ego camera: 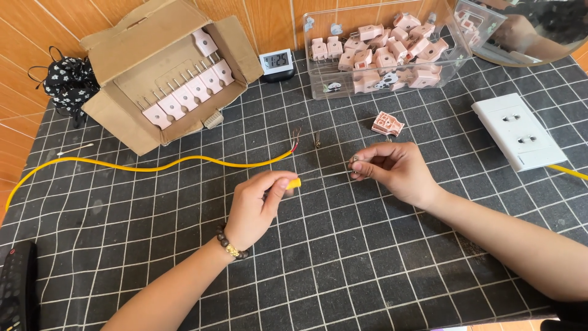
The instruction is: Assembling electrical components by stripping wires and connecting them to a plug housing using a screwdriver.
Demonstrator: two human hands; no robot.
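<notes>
- Now we pinch a small metal screw (354,160) in the fingertips of our right hand (392,168), just above the gridded black mat (343,257).
- Our left hand (257,205) is closed on a yellow-handled screwdriver (295,182) — its thin shaft reaches toward the screw.
- Nearby lie a pink plastic plug half (387,124) and a yellow cable (184,162) with bared ends.
- Farther out — a clear bin (318,86) of pink plugs, a cardboard box (122,55), a white socket plate (519,132).

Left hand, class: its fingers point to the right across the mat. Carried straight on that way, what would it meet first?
Probably the right hand, which faces the left hand across a short stretch of bare grid mat. Height is hard to judge from above.
</notes>
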